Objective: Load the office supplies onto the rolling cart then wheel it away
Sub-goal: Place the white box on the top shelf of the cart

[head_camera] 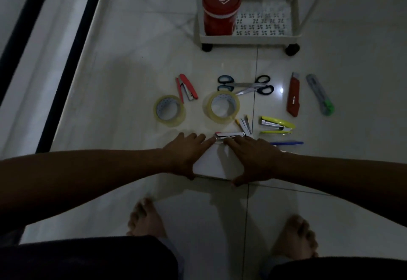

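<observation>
Head view: supplies mostly still on the floor, cart nearly bare

Head camera looks down on a dim tiled floor (pixel 132 48) where both hands press flat on a white stack of paper (pixel 211 163), which looks like a ream or pad. The left hand (pixel 187 154) lies open on its left side and the right hand (pixel 251 158) lies open on its right side, each grip spread with fingers extended and closed on nothing. A small chrome stapler (pixel 230 135) rests at the far edge of the paper, touching the fingertips of both hands.

By my judgement the loading has barely begun. The white rolling cart (pixel 248 37) stands beyond the supplies, and its visible tray holds only a red lidded canister (pixel 220 11). Everything else remains on the floor, and the wheeling away is yet to come.

Counted on the floor:
- two rolls of clear tape (pixel 169 110) (pixel 221 107)
- two pairs of scissors (pixel 246 86), lying crossed over one another
- two utility knives, one red (pixel 293 94) and one grey with a green end (pixel 320 94)
- a red stapler (pixel 187 87) and a yellow stapler (pixel 277 124), plus the chrome one
- a blue pen (pixel 286 142)
- a small white and yellow item (pixel 245 124) that I cannot identify
</observation>
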